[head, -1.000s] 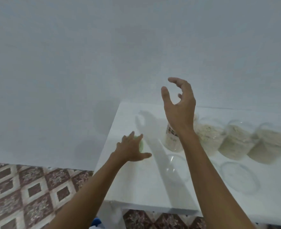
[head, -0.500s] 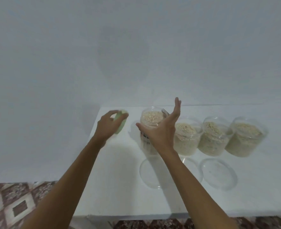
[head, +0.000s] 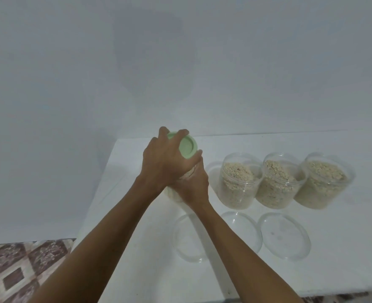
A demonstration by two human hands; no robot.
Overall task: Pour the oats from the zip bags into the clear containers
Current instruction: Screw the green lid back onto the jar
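- Presently, our left hand (head: 161, 162) grips the green lid (head: 188, 147) atop the leftmost jar (head: 176, 194); our right hand (head: 193, 185) wraps its side.
- Risk, we judge: cross-threading the lid, or tipping it onto the neighbouring oat containers (head: 237, 182) just right.

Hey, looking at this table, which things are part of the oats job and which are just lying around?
Part of the job:
- jar held by right hand
- green lid gripped by left hand
- three open containers of oats
- three clear lids

Just there:
- white table
- patterned floor
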